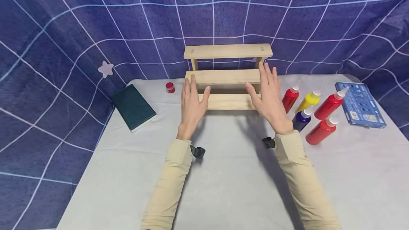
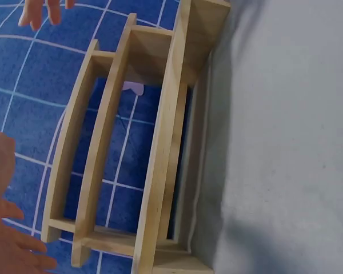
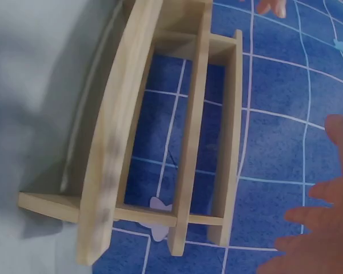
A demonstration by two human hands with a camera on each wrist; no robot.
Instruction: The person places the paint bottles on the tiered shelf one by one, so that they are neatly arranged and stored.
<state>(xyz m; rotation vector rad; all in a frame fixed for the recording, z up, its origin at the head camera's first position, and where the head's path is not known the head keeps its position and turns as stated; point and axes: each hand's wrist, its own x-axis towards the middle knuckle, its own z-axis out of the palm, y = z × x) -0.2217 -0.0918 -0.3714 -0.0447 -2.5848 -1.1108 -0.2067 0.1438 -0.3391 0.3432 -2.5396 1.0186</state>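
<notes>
A three-tier wooden stepped shelf (image 1: 228, 77) stands at the back of the table against the blue cloth. My left hand (image 1: 193, 104) is at its left end, fingers straight and pointing away from me, thumb apart. Mirroring it at the right end, my right hand (image 1: 269, 98) has its fingers extended and thumb spread toward the middle. In the head view both hands overlap the shelf's ends. The left wrist view shows the shelf's open frame (image 2: 100, 148) with fingers at the left edge. Neither hand holds anything.
Right of the shelf are several squeeze bottles, among them a red bottle (image 1: 321, 131), a yellow bottle (image 1: 308, 101) and a dark blue bottle (image 1: 301, 119). Behind them lies a flat blue box (image 1: 361, 104). At left are a dark green book (image 1: 133, 107) and a small red jar (image 1: 170, 87).
</notes>
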